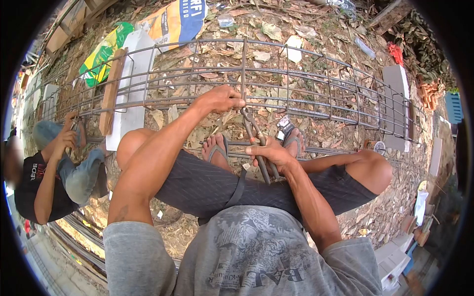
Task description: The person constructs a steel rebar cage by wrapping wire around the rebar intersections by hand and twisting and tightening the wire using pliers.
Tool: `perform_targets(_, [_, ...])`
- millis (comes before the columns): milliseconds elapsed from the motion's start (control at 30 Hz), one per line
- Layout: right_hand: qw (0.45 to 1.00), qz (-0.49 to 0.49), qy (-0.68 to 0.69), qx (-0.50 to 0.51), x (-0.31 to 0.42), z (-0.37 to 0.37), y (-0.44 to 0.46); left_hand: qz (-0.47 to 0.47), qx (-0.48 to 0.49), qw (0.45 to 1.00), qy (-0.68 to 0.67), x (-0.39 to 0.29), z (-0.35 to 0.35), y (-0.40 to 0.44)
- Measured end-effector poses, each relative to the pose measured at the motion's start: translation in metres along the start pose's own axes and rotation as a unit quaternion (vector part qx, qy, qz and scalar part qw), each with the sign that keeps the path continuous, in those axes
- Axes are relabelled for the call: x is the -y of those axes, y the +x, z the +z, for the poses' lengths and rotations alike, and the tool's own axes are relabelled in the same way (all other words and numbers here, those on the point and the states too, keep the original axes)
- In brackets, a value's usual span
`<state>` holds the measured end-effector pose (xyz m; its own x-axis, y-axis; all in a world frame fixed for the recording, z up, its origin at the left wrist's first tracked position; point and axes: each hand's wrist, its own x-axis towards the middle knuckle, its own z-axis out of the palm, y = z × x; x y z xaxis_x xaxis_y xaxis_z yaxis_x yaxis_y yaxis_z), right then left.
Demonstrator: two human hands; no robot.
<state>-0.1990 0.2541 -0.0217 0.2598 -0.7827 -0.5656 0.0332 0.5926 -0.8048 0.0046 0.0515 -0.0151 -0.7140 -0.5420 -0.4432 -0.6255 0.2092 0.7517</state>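
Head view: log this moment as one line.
left hand: at rebar cage | right hand: gripping pincers | pincers: head end toward rebar cage, close to left hand

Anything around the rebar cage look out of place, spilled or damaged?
Some litter: a green bag, an orange-and-blue bag and a red scrap lie beyond the rebar cage, looking discarded. The cage looks bowed, but the wide lens may cause that; I can't confirm bending. No spill stands out.

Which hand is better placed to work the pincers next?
Probably the right hand: it grips the pincers, their jaws near the rebar cage. The left hand is up at that cage instead.
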Motion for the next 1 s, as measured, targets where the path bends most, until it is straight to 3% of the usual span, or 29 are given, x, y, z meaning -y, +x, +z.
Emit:
perform_targets(67, [0.969,-0.045,-0.216,-0.107,0.019,0.011,-0.012,0.014,-0.01,1.0,0.0,0.001,-0.001,-0.002])
perform_targets(100, [0.926,-0.043,-0.334,-0.168,0.035,0.019,-0.022,0.023,-0.011,1.0,-0.005,0.002,-0.001,-0.002])
perform_targets(233, [0.786,-0.168,-0.516,-0.297,0.016,0.031,-0.032,0.019,-0.008,1.0,-0.002,0.003,0.001,0.0])
perform_targets(333, [0.721,-0.159,-0.577,-0.351,0.001,0.039,-0.029,0.013,0.006,1.0,-0.023,0.01,0.002,0.004])
perform_targets(400, [0.874,-0.089,-0.415,-0.236,-0.017,0.03,-0.012,0.001,0.013,1.0,-0.007,0.006,0.0,0.003])
perform_targets(467, [0.981,-0.003,-0.17,-0.098,-0.02,0.02,-0.008,-0.016,0.018,1.0,-0.01,0.005,0.001,-0.001])
perform_targets(533, [0.984,0.088,0.148,0.048,-0.007,0.007,-0.014,-0.031,0.021,0.999,-0.025,0.005,-0.001,0.002])
perform_targets(567, [0.995,0.078,0.042,0.034,0.002,0.01,-0.017,-0.017,0.01,1.0,-0.017,0.003,-0.001,0.0])
perform_targets(667, [0.996,0.072,0.032,-0.044,0.013,0.02,-0.022,0.004,-0.006,1.0,-0.003,0.003,0.0,0.0])
perform_targets(867, [0.993,0.088,-0.025,-0.069,0.026,0.026,-0.023,-0.014,0.009,1.0,-0.016,0.005,0.0,0.002])
perform_targets(1000, [0.993,0.1,0.011,-0.069,0.034,0.035,-0.026,-0.001,0.0,1.0,-0.016,0.003,0.0,0.0])
